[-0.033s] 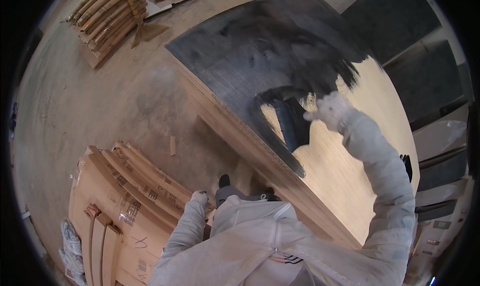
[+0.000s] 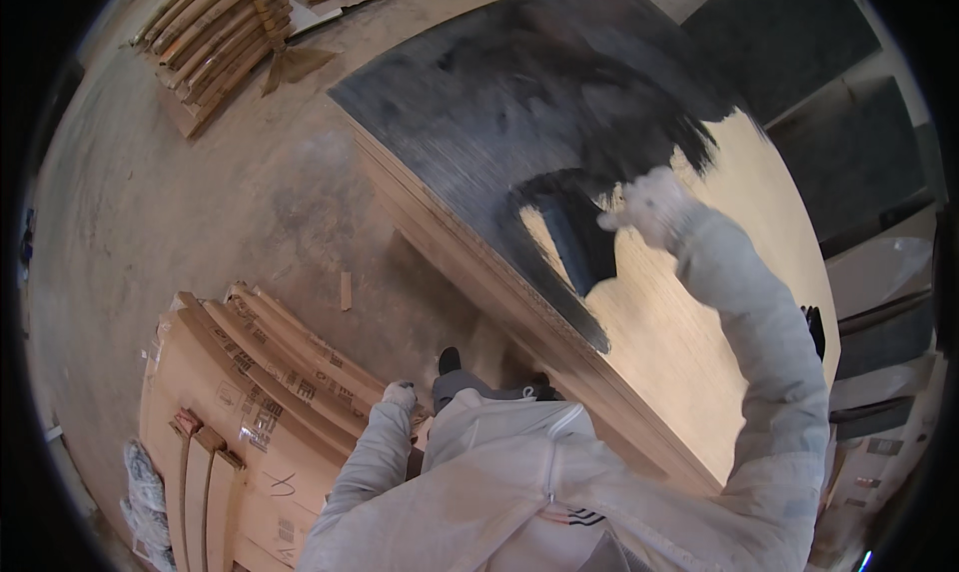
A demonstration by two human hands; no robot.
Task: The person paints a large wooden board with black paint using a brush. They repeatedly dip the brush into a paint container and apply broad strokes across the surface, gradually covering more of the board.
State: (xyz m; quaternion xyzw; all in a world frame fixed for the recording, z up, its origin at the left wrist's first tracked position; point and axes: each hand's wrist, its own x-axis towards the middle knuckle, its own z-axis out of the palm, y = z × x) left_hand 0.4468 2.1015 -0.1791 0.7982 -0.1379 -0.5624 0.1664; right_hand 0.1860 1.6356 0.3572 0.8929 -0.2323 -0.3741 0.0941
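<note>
My right hand, in a pale glove and slightly blurred, is over a large board, its fingers curled. Just left of the fingers lies a dark, wide, flat strip with a bluish sheen; whether the hand holds it as a spreader I cannot make out. Wet-looking black coating covers the board's far and left parts; the near right part is bare and pale yellow. At my left side, my left hand, gloved with a darkened tip, hangs curled beside the cardboard packs, nothing visible in it.
The board tops a thick stack with layered edges. Flat cardboard packs stand at lower left, with another bundle at far left. Dark panels line the right side. A small wood strip lies on the floor.
My right hand has shifted slightly left and up over the board, and the dark strip beside it sits slightly farther left. My left hand has stayed in place.
</note>
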